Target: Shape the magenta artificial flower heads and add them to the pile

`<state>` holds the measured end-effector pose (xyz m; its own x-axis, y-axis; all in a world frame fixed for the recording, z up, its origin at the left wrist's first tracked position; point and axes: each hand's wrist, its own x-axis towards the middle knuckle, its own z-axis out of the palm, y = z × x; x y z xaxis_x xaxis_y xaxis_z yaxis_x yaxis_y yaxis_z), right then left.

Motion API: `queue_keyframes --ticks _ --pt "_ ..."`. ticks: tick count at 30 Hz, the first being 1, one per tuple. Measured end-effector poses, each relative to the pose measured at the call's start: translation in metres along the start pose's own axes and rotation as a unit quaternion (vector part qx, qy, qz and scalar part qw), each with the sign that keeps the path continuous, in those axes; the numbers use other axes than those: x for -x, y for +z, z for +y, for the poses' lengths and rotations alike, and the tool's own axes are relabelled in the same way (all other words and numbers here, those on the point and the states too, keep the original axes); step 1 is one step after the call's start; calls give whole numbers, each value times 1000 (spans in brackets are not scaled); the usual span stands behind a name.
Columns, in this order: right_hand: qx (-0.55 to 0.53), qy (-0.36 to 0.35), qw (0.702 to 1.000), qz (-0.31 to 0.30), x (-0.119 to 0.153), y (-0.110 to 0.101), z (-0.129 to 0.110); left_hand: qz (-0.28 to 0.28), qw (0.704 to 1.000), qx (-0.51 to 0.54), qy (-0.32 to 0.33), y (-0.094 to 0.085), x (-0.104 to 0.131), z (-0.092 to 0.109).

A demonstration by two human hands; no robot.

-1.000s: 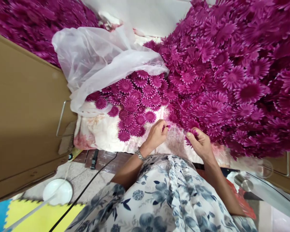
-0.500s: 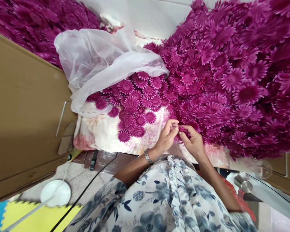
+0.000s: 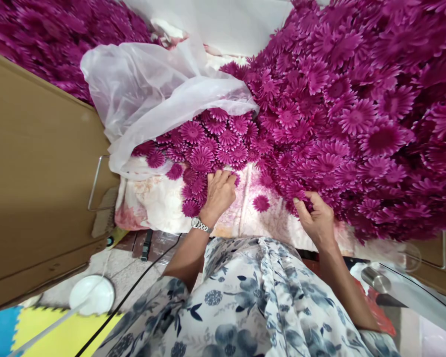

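Note:
Several magenta, daisy-like artificial flower heads lie in a loose cluster (image 3: 198,158) in the middle. My left hand (image 3: 220,192), with a metal watch on the wrist, is bent down over this cluster's near right side. Its fingers are curled on a flower head (image 3: 237,178) whose petals peek out beside them; the fingertips are hidden. At the edge of the large right-hand pile (image 3: 357,124), my right hand (image 3: 317,218) pinches a flower head (image 3: 296,190) between thumb and fingers. A single flower head (image 3: 261,203) lies flat on the patterned cloth (image 3: 245,223) between my hands.
A translucent plastic bag (image 3: 144,94) drapes over the cluster's far left. Another magenta pile (image 3: 59,44) rises behind a cardboard box (image 3: 40,163) at left. A white tiled wall (image 3: 241,25) stands behind. A black cable (image 3: 134,287) runs below the table edge.
My hands, close together before, have moved apart. The left went left onto the cluster, the right slightly right to the big pile. A single flower head now shows on the cloth between them.

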<state>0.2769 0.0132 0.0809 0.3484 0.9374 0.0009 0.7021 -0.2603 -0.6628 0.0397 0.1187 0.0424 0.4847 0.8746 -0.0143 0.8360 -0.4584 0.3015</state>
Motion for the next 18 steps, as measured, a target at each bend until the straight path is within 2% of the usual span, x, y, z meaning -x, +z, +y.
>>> queue_keyframes --ticks 4,7,11,13,16,18 --pt "18 -26 999 -10 2 5 1 31 999 -3 -8 11 1 -4" --pt "22 -32 999 -9 2 5 3 51 999 11 -11 12 2 -7" --pt "25 -34 999 -8 3 3 1 117 991 71 -6 8 5 4" --pt "19 -31 999 -8 4 2 -1 96 989 102 55 9 8 17" --pt "3 -26 1000 -4 4 1 -2 -14 977 129 170 19 13 37" --pt "-5 -20 1000 -1 4 -1 -2 -49 973 148 173 28 15 45"
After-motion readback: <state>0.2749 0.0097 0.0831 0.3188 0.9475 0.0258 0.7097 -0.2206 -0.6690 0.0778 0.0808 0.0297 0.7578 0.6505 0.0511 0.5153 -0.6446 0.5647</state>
